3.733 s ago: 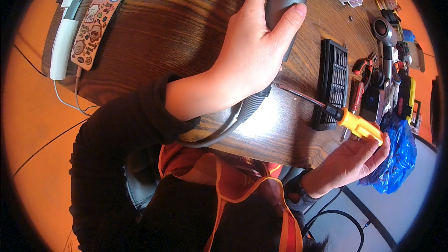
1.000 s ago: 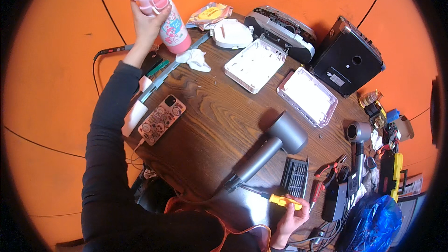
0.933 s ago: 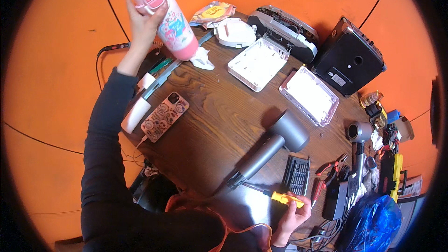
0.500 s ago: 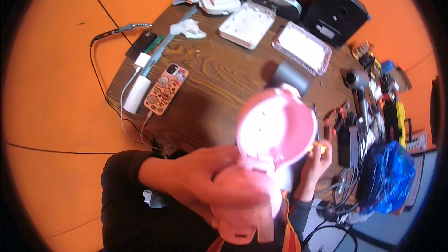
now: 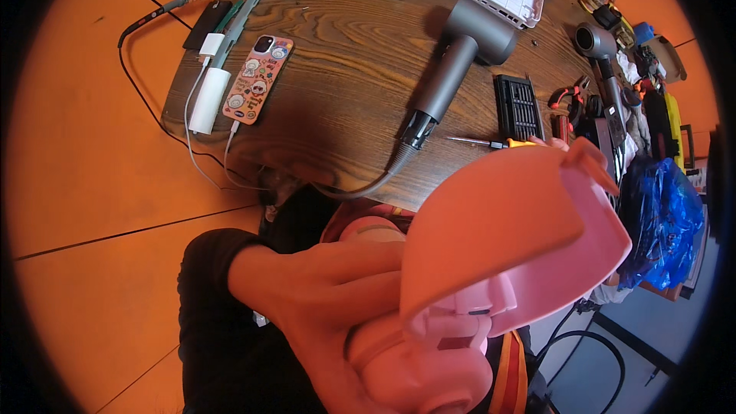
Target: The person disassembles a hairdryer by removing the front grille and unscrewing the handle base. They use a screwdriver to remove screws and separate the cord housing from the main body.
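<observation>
My left hand (image 5: pixel 322 291) is wrapped round a pink plastic object (image 5: pixel 429 360) with a rounded body. A domed pink lid (image 5: pixel 491 222) stands swung open from it, its hollow side facing right. I cannot tell what kind of object it is. Behind the lid, only the fingertips of my right hand (image 5: pixel 553 142) show, closed at the yellow handle of a screwdriver (image 5: pixel 520 142) whose shaft points left over the table. The lid hides the rest of that hand.
On the wooden table (image 5: pixel 337 107) lie a grey hair dryer (image 5: pixel 452 69), a black bit case (image 5: pixel 519 107), red-handled pliers (image 5: pixel 569 93) and a phone in a patterned case (image 5: pixel 259 80) on a cable. A second dryer (image 5: pixel 596 44) and a blue plastic bag (image 5: pixel 663 218) are at the right.
The pink object has tilted, its lid now turned rightward and showing its outer side. The screwdriver has swung to point left. My view has shifted, uncovering the grey hair dryer's handle.
</observation>
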`<control>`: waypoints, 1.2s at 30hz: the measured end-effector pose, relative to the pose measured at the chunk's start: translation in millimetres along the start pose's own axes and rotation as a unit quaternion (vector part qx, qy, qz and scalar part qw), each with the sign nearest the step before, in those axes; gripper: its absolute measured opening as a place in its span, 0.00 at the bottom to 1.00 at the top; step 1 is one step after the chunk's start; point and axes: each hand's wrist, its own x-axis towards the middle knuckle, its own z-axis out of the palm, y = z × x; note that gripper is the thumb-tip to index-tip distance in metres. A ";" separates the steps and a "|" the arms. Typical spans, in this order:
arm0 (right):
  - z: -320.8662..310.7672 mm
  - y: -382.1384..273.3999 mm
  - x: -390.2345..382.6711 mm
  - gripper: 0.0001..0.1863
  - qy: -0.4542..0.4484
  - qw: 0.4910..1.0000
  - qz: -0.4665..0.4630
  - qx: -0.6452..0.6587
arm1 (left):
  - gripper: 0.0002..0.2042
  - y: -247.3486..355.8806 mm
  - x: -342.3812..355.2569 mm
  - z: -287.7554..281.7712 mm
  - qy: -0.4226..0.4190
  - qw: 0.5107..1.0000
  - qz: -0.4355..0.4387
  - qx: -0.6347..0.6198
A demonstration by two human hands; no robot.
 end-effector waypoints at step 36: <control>117.4 -115.9 -17.8 0.09 -0.313 0.899 -0.299 -0.064 | 0.49 -67.6 0.3 -4.7 0.220 0.963 0.004 0.157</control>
